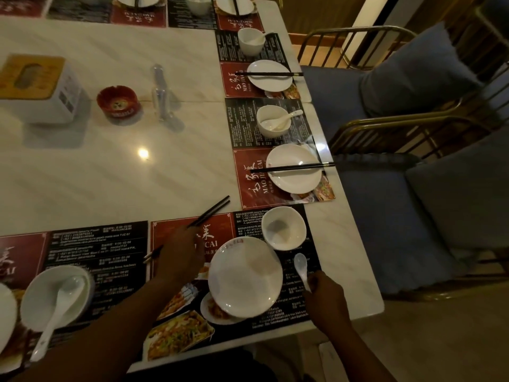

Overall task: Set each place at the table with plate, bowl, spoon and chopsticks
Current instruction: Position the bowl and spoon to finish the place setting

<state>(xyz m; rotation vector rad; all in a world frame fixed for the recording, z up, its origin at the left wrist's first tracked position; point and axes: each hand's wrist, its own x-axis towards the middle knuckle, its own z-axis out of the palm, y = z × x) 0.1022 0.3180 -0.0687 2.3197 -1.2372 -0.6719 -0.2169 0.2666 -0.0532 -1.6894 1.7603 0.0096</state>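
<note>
On the near placemat (176, 334) lies a white plate (245, 279), with an empty white bowl (283, 228) just beyond it to the right. My left hand (180, 257) grips a pair of black chopsticks (212, 212) that point up and to the right, left of the plate. My right hand (323, 295) pinches the handle of a white spoon (300, 264) right of the plate, below the bowl. At the far left, another bowl (35, 299) holds a spoon (59, 307).
Along the right edge two places stand with a plate under chopsticks (293, 169) and a bowl with spoon (273, 121). A red ashtray (118, 102), a tissue box (35, 89) and a clear stand (161, 92) occupy the table's middle. Blue-cushioned chairs (399, 205) line the right side.
</note>
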